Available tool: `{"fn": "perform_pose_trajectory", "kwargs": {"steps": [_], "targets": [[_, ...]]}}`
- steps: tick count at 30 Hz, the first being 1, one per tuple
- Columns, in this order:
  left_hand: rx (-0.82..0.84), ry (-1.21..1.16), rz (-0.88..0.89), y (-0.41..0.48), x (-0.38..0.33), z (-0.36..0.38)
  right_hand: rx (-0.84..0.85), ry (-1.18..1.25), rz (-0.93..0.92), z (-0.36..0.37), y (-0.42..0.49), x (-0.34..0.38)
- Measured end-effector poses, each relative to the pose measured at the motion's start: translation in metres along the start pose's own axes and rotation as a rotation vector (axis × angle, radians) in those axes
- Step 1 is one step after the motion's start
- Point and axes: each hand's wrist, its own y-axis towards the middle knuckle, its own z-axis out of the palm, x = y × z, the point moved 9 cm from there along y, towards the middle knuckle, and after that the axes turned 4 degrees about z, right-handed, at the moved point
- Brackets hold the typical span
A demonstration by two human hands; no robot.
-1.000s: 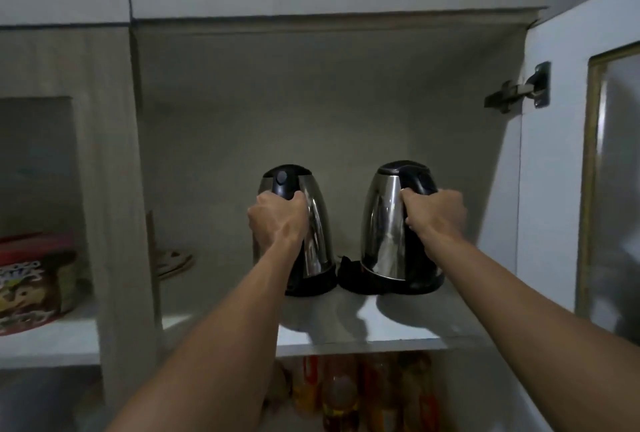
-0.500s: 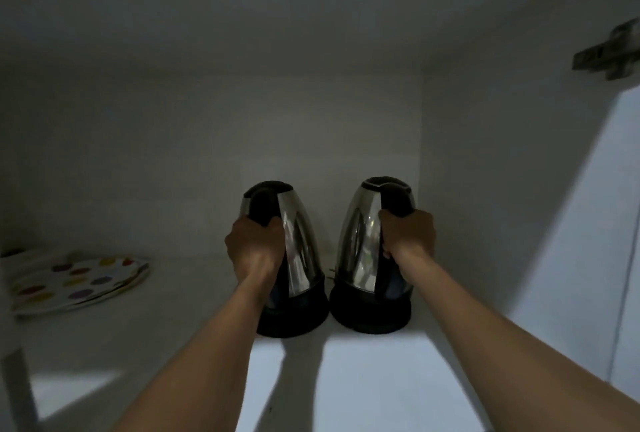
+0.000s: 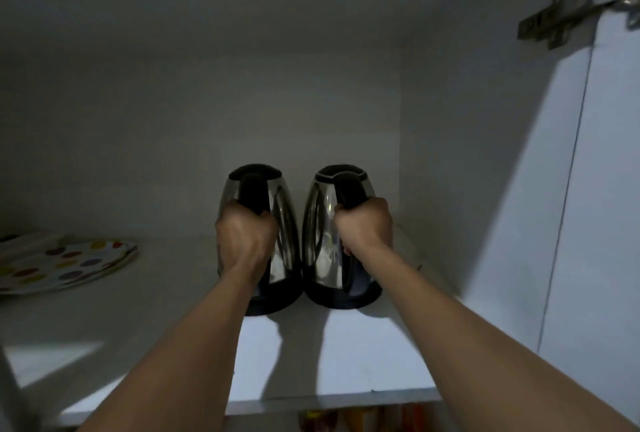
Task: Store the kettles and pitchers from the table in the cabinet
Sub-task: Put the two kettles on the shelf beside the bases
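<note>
Two steel kettles with black lids, handles and bases stand upright side by side on the white cabinet shelf [image 3: 346, 362], deep inside near the right wall. My left hand [image 3: 244, 236] is wrapped around the black handle of the left kettle [image 3: 282, 220]. My right hand [image 3: 365, 227] grips the handle of the right kettle [image 3: 320, 223]. Both kettle bases rest on the shelf and nearly touch each other.
A stack of white plates with coloured dots [image 3: 65, 263] lies on the shelf at the far left. The open cabinet door [image 3: 609, 223] and its metal hinge [image 3: 568, 14] are at the right. Bottles [image 3: 363, 419] show dimly below the shelf edge.
The kettles have gone from the shelf's front edge to deeper inside the cabinet, both hands still on their handles. The view has moved in closer and higher.
</note>
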Motion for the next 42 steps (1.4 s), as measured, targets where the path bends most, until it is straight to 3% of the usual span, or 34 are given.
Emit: {"fn": "perform_pose_trajectory", "kwargs": {"steps": [5,11,24,30,36,42], "targets": [[-0.069,-0.005,-0.114,-0.001,0.009,-0.022,-0.016,0.016,0.002,-0.012,-0.01,0.0],[-0.08,-0.034,-0.091,-0.013,0.016,-0.03,-0.043,0.015,0.016,-0.007,-0.016,-0.004],[0.052,-0.102,-0.115,-0.022,0.059,-0.019,-0.275,-0.118,0.102,-0.014,-0.045,-0.028],[0.226,-0.032,-0.193,-0.05,0.114,-0.003,-0.262,-0.142,0.223,0.003,-0.068,-0.095],[0.266,-0.148,-0.099,-0.029,0.124,0.014,-0.293,-0.09,0.19,0.012,-0.065,-0.089],[0.262,-0.2,-0.137,0.001,0.139,0.04,-0.307,-0.105,0.199,0.032,-0.033,-0.094]]}}
